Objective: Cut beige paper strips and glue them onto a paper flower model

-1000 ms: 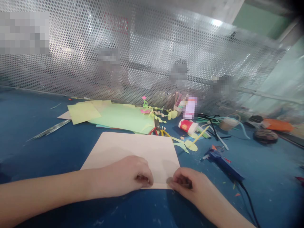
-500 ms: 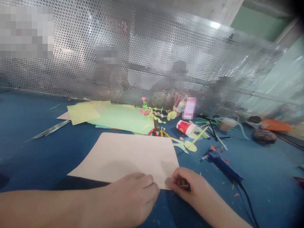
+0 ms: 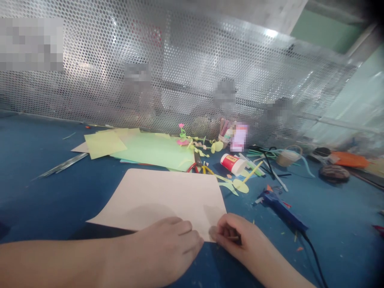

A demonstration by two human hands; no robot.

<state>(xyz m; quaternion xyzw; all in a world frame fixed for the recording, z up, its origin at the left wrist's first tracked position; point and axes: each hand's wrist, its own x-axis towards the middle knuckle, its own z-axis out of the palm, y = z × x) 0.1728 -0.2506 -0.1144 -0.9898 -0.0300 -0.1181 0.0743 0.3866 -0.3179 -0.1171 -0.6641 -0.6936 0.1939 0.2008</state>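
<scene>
A large pale pink sheet of paper (image 3: 168, 196) lies on the blue table, its left corner lifted a little. My left hand (image 3: 171, 248) rests over the sheet's near edge with the fingers curled; its fingertips and whatever they grip are hidden. At the near right corner, my right hand (image 3: 232, 234) pinches the paper between thumb and forefinger, the other fingers curled in. Only a narrow stretch of paper edge separates the two hands.
Beyond the sheet lie green paper (image 3: 153, 150), a yellow sheet (image 3: 105, 144), scissors (image 3: 197, 162) and a red-and-white cup (image 3: 232, 164). A blue glue gun (image 3: 283, 210) with a black cord lies to the right. A perforated metal screen (image 3: 180, 72) stands behind.
My left hand has shifted very slightly right, towards my right hand. The red-and-white cup has rolled a little to the left. My right hand keeps its pinch.
</scene>
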